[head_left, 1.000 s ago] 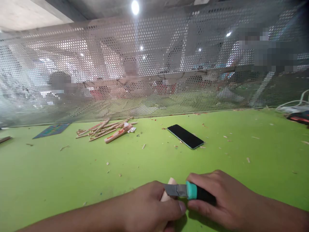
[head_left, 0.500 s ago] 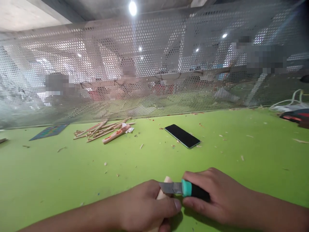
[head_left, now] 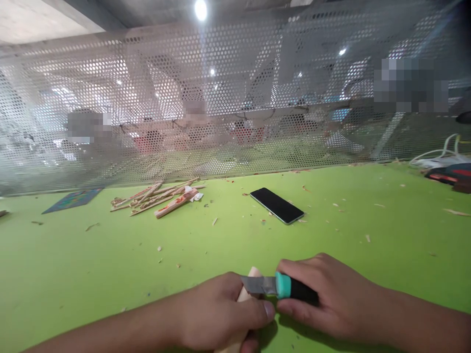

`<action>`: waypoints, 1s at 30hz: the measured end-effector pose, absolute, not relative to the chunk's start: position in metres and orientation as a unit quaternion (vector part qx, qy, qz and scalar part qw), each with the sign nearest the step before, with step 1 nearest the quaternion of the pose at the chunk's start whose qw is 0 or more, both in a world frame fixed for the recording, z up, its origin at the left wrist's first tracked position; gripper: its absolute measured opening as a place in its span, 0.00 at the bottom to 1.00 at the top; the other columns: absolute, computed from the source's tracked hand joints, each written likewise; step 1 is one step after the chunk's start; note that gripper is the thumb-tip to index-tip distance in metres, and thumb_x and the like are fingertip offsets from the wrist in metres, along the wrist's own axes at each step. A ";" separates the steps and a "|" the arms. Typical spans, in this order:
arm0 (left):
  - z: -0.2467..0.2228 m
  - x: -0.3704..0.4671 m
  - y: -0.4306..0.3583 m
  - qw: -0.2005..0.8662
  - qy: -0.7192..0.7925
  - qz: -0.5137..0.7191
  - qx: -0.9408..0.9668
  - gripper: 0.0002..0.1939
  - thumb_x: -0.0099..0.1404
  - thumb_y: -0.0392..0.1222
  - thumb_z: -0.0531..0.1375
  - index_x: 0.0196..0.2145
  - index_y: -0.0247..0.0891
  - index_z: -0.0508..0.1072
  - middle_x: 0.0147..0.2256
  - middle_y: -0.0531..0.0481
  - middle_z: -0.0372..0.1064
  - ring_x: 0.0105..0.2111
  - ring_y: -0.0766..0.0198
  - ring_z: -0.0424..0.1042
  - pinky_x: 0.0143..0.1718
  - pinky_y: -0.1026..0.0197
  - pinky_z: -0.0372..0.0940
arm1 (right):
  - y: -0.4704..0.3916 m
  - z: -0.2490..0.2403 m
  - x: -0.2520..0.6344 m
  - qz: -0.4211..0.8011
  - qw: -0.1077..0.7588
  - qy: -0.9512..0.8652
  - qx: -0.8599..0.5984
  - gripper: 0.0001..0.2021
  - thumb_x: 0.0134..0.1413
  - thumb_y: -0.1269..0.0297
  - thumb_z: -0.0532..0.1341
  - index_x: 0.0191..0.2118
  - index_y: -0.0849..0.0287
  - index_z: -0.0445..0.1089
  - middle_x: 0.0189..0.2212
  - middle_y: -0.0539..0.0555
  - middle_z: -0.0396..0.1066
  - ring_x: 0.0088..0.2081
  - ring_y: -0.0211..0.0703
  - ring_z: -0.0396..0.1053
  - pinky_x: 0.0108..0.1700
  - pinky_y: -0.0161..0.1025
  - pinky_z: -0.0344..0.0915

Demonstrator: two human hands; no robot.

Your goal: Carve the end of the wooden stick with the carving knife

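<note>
My left hand (head_left: 224, 314) is wrapped round a pale wooden stick (head_left: 244, 295), whose rounded far end sticks out past my thumb and forefinger. In my right hand (head_left: 326, 294) is a carving knife (head_left: 283, 285) with a black and turquoise handle. Its short, flat metal blade lies across the stick near the far end, with the tip close to my left forefinger. Both hands are low over the green table, side by side. My fingers hide much of the stick and part of the knife handle.
A black-screened phone (head_left: 276, 205) lies beyond my hands. To its left are a pile of carved wooden sticks (head_left: 158, 196) and a flat patterned sheet (head_left: 73, 200). Wood shavings dot the green table (head_left: 110, 260). A perforated screen (head_left: 228, 127) borders the back; a red-black object (head_left: 449, 175) and white cable (head_left: 441, 152) sit right.
The view has shifted very slightly. Both hands, the knife and the stick keep nearly the same positions, with the blade still across the stick.
</note>
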State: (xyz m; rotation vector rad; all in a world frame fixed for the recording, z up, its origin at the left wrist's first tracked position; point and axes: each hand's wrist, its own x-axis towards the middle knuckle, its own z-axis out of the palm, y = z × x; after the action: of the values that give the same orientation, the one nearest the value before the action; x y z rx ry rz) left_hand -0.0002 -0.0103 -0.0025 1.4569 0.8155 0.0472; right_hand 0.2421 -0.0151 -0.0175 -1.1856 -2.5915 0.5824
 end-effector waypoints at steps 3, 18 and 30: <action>0.000 0.000 -0.010 0.677 0.359 0.026 0.642 0.19 0.68 0.54 0.55 0.25 0.39 0.63 0.20 0.54 0.63 0.20 0.71 0.61 0.24 0.68 0.60 | -0.015 -0.019 0.243 0.195 0.117 -0.887 -0.403 0.23 0.66 0.39 0.53 0.32 0.56 0.64 0.23 0.49 0.68 0.22 0.39 0.60 0.26 0.37 0.45; 0.001 0.001 -0.011 0.689 0.350 0.026 0.634 0.20 0.69 0.55 0.54 0.25 0.40 0.63 0.19 0.55 0.63 0.18 0.71 0.61 0.25 0.66 0.62 | -0.016 -0.018 0.242 0.196 0.120 -0.885 -0.406 0.23 0.66 0.40 0.54 0.32 0.56 0.64 0.23 0.49 0.67 0.22 0.39 0.61 0.26 0.36 0.45; -0.002 0.000 -0.012 0.704 0.338 0.038 0.623 0.21 0.70 0.57 0.54 0.25 0.39 0.63 0.19 0.55 0.63 0.17 0.72 0.60 0.25 0.66 0.62 | -0.018 -0.020 0.243 0.189 0.130 -0.885 -0.404 0.24 0.66 0.38 0.53 0.32 0.56 0.63 0.23 0.48 0.67 0.22 0.39 0.59 0.26 0.37 0.44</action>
State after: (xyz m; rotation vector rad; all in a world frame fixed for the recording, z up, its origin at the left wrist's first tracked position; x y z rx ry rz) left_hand 0.0000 -0.0123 -0.0025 1.3861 0.7514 0.0848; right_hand 0.2425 -0.0175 -0.0199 -1.1743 -2.5729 0.5501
